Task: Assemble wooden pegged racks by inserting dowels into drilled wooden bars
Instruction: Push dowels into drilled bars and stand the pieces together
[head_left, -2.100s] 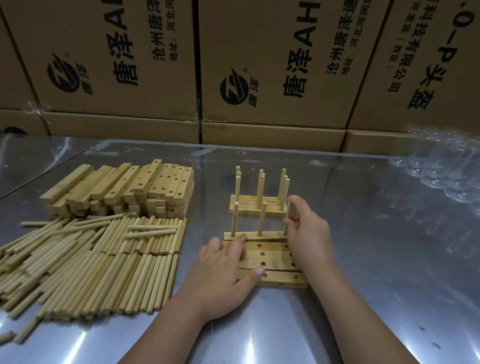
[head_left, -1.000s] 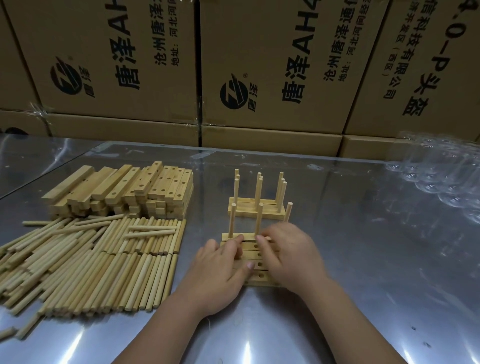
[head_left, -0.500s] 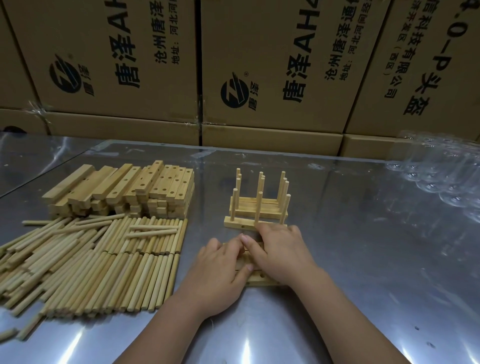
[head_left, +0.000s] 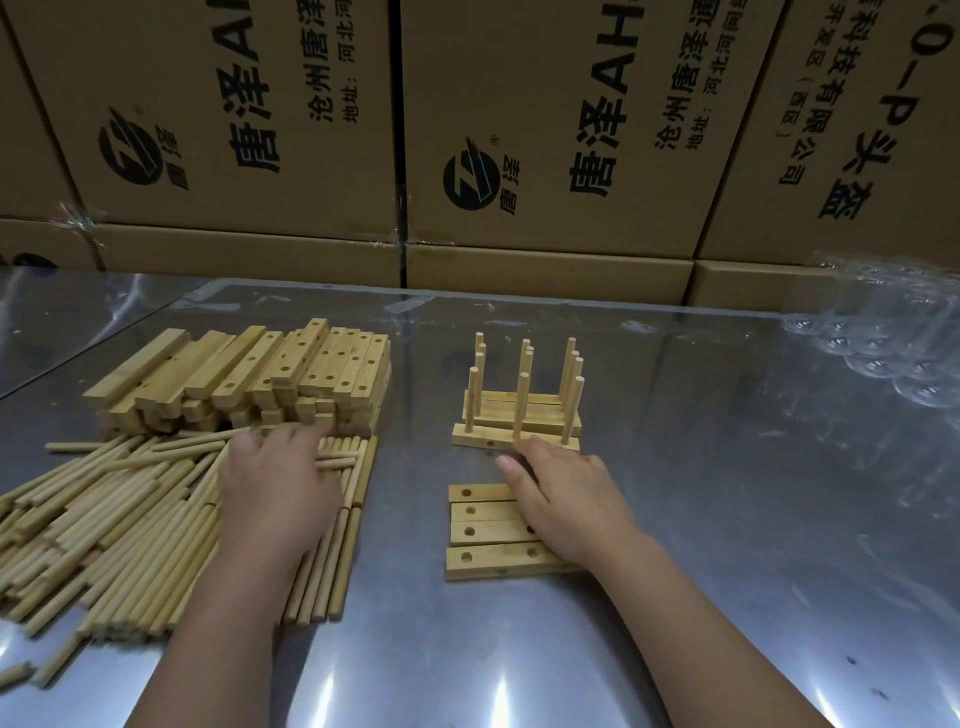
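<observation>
Shiny steel table (head_left: 727, 519): upright pegged wooden racks (head_left: 521, 408); just nearer, flat drilled wooden bars (head_left: 485, 532); left of racks, loose round dowels (head_left: 130, 519), stacked bars (head_left: 311, 364).

Left hand (head_left: 280, 499) on loose dowels (head_left: 104, 530), right hand (head_left: 566, 499) resting over four drilled bars (head_left: 483, 535), pegged racks (head_left: 519, 410) just beyond

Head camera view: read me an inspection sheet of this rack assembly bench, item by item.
Surface: shiny metal table, glare streaks.
Job's things: loose dowels heaped left; drilled bars stacked behind them; pegged racks upright at centre; four empty bars flat in front.
Clutter: clear plastic sheet, far right.
Hands: left hand on the dowels, grip unclear; right hand resting flat on the empty bars.
Cables: nothing seen.
Surroundings: printed cardboard boxes stacked behind the table.
</observation>
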